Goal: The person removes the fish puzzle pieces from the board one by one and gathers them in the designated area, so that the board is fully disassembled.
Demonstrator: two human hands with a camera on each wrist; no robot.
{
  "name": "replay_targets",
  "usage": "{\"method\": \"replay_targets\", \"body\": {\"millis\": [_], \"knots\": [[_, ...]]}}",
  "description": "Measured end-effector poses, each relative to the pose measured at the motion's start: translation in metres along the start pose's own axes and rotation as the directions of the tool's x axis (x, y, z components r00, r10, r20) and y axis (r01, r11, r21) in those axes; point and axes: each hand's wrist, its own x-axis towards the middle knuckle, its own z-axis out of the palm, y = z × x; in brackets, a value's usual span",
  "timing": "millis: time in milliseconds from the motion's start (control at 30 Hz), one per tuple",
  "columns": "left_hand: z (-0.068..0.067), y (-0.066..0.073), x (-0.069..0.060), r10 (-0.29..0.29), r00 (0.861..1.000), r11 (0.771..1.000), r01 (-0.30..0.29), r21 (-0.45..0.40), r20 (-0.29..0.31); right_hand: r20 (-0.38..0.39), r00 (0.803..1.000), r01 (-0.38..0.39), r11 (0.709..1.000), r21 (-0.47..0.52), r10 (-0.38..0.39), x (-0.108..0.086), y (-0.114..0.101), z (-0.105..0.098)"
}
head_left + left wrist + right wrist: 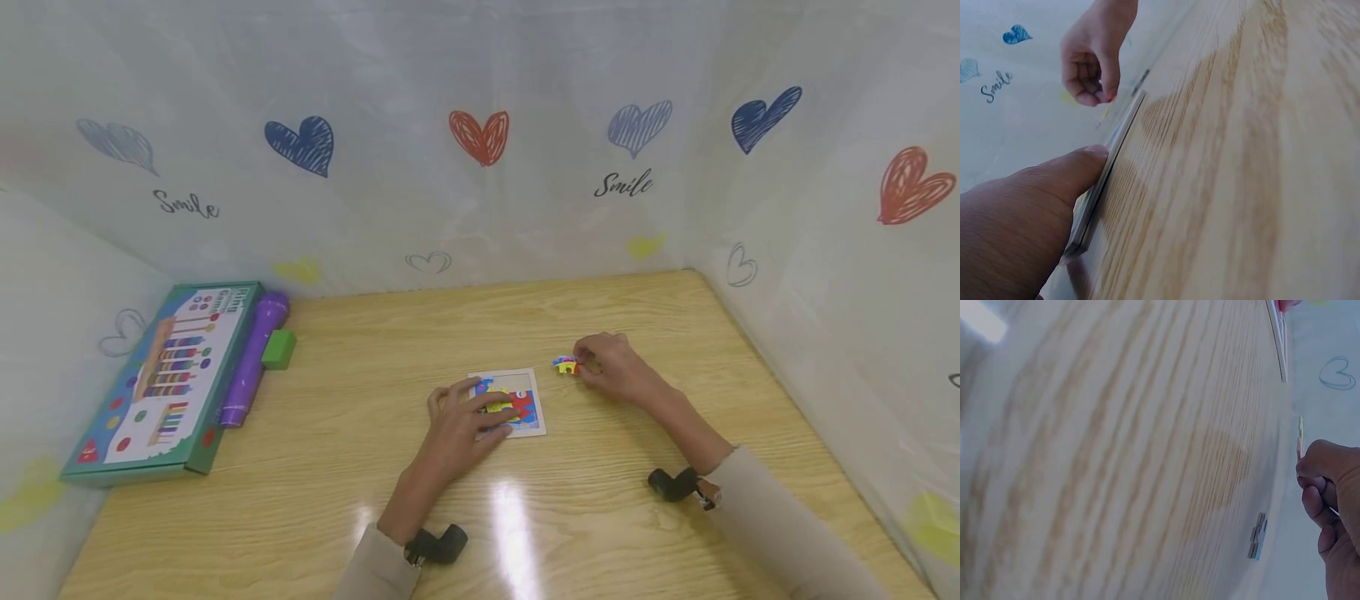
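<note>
A small square jigsaw board (528,377) with a pale frame and bright red, yellow and blue pieces lies flat on the table. My left hand (459,427) rests over its left part with fingers spread, partly hiding the picture. In the left wrist view the left thumb (1075,172) touches the board's edge. To the right of the board, my right hand (618,367) pinches a colourful jigsaw piece (566,365) between thumb and fingertips, raised off the table. Another jigsaw piece (1259,536) lies on the wood below the right hand in the right wrist view.
At the left of the wooden table (337,500) lies a green-edged game box (161,383). Beside it are a purple microphone-shaped toy (255,358) and a green block (279,349). White curtains (480,217) printed with hearts enclose the back and sides.
</note>
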Motion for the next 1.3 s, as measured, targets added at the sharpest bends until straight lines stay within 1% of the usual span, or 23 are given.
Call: {"method": "replay_targets", "body": {"millis": [300, 600, 867, 933, 1133, 1300], "knots": [[0.001, -0.001, 0.000, -0.006, 1.000, 1.000, 0.006, 0.019, 0.013, 0.011, 1.000, -0.008, 1.000, -0.019, 0.008, -0.003, 0.007, -0.001], [0.001, -0.001, 0.000, 0.002, 1.000, 1.000, -0.002, 0.021, -0.006, 0.015, 1.000, -0.011, 1.000, -0.023, 0.011, -0.004, 0.012, 0.000], [0.001, -0.001, 0.000, -0.004, 1.000, 1.000, 0.004, 0.019, -0.001, 0.035, 0.999, -0.011, 1.000, -0.021, 0.012, -0.004, 0.013, 0.000], [0.000, -0.001, 0.000, -0.003, 1.000, 1.000, 0.003, 0.016, 0.001, 0.035, 0.999, -0.007, 1.000, -0.019, 0.008, -0.004, 0.014, -0.001], [0.000, -0.002, 0.000, 0.019, 1.000, 1.000, -0.019, 0.008, -0.022, 0.033, 0.999, 0.016, 1.000, 0.006, -0.016, -0.005, 0.017, 0.001], [0.001, -0.002, 0.000, 0.019, 1.000, 1.000, -0.019, 0.004, -0.019, 0.031, 0.999, 0.045, 0.999, 0.004, -0.045, -0.005, 0.020, 0.003]]}}
